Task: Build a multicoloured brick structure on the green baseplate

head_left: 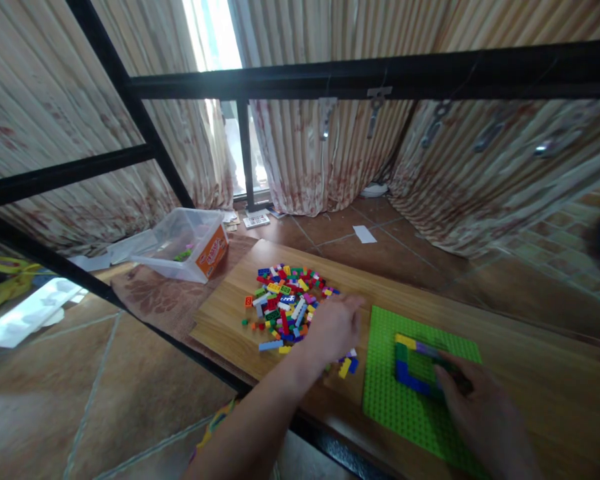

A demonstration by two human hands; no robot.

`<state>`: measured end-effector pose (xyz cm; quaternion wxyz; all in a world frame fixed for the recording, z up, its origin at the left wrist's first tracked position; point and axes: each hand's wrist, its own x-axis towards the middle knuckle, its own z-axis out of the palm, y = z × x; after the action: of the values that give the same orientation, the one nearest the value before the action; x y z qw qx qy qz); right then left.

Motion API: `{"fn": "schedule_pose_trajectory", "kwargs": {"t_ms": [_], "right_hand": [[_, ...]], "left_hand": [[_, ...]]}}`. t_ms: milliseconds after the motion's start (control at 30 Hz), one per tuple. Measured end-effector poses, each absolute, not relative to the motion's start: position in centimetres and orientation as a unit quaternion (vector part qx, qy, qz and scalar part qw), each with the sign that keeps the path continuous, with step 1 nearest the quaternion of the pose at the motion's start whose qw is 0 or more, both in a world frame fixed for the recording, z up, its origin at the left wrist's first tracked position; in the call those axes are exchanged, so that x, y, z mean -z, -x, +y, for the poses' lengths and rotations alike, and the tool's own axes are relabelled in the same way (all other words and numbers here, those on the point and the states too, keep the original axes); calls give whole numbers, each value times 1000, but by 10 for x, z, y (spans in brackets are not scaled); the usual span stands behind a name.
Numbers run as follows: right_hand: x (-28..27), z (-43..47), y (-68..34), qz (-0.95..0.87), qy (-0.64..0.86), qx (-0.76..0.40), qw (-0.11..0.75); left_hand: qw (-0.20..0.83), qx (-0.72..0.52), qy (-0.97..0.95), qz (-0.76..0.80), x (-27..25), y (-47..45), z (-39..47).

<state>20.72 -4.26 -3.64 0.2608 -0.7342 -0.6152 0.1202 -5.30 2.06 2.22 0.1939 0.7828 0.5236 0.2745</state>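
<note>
A green studded baseplate lies on the wooden board, bearing a low outline of yellow, green, blue and purple building bricks. My right hand is over the outline's right side, thumb and fingers pinched around what looks like a dark green brick, blurred and partly covered. Between the baseplate and a heap of loose mixed-colour bricks is my left hand, just above the heap's right edge. Its fingers are smeared by motion, and whether they hold anything is unclear. A few bricks, one of them yellow, lie just below the left wrist.
A clear plastic box with an orange label stands on a brown cloth beyond the heap at left. Black metal bars cross in front of pleated curtains, with small metal clips hanging from them. Papers lie on the tiled floor.
</note>
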Motion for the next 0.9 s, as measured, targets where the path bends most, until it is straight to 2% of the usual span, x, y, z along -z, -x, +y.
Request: {"fn": "schedule_pose_trajectory", "kwargs": {"t_ms": [333, 700, 900], "right_hand": [[40, -40, -210, -623, 728, -106, 267], [38, -40, -208, -624, 726, -111, 268], [35, -42, -206, -631, 714, -118, 279]], "left_hand": [[238, -228, -713, 619, -35, 187, 49], [165, -117, -751, 628, -31, 178, 47], [170, -157, -751, 619, -30, 178, 47]]}}
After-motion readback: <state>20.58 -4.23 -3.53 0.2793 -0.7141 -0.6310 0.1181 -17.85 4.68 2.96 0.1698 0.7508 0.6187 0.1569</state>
